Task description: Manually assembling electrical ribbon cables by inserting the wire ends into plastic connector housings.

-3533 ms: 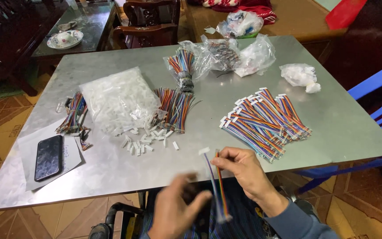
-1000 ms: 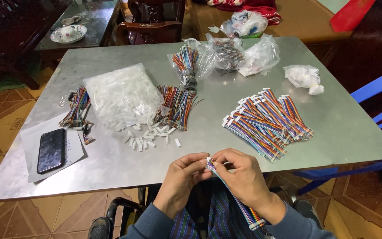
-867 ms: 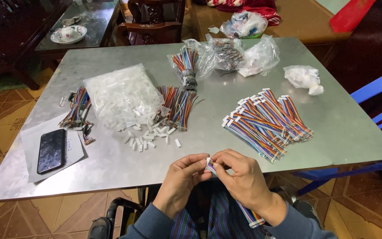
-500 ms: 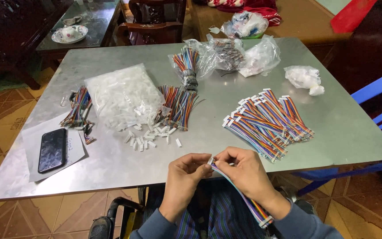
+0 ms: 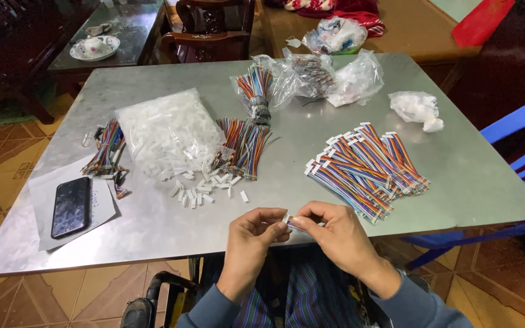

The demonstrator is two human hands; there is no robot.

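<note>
Nearest to the camera, two hands meet at the front edge of the metal worktop. The left hand and the right hand are both closed in a pinch on one small white connector, which sits exactly between their fingertips. A striped ribbon cable leaves the connector and goes under the right hand; its far end is hidden.

Just behind the right hand lies one pile of finished rainbow cables with white ends; they are too many to count. Behind the left hand, a scatter of loose white housings lies on the worktop, more than ten pieces. On the left side there is one black phone lying on one sheet of paper.

Further back are one clear bag of white housings, one small bundle of coloured wires at its left, and two wire bundles at its right, one behind the other. At the far edge stand two clear bags, and one small crumpled bag lies at the right.
</note>
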